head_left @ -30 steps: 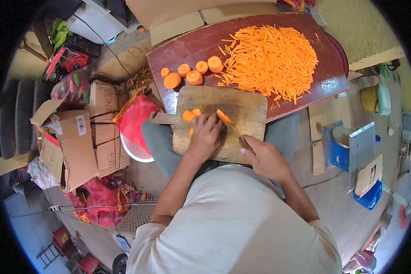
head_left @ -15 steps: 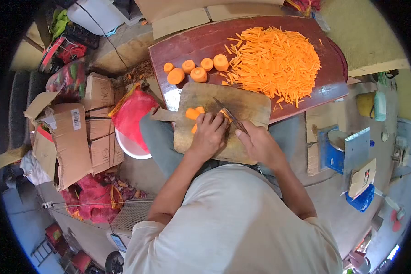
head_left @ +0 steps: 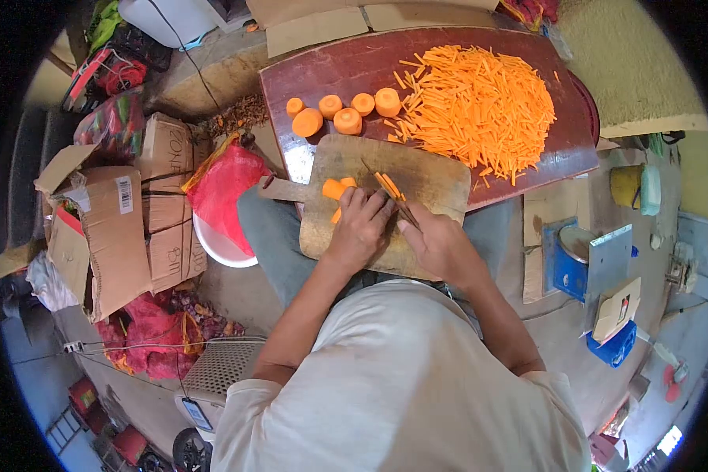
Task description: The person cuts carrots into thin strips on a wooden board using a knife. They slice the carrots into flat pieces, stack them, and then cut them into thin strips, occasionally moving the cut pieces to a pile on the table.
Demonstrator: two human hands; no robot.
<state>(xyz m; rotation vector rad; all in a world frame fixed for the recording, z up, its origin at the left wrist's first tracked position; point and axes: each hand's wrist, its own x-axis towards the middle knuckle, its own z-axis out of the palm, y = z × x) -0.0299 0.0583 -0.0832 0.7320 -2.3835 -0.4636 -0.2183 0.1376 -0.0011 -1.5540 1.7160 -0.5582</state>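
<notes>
OK — best keep the left hand [head_left: 359, 224] curled clear of the blade, strokes short and even. Its fingers press down bunched, whatever's under them hidden; right hand [head_left: 440, 242] grips knife [head_left: 407, 213]. Carrot sticks [head_left: 389, 186] lie on the cutting board [head_left: 436, 177] — long axis slanting far-left to near-right, roughly along the blade.

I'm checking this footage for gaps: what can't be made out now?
All in the head view:
- Knife: handle mostly covered by the right hand.
- Whatever lies beneath the left hand: hidden by its fingers.
- Barcode label: print too small.
- Carrot-stick pile: bottom buried under upper sticks.
</notes>
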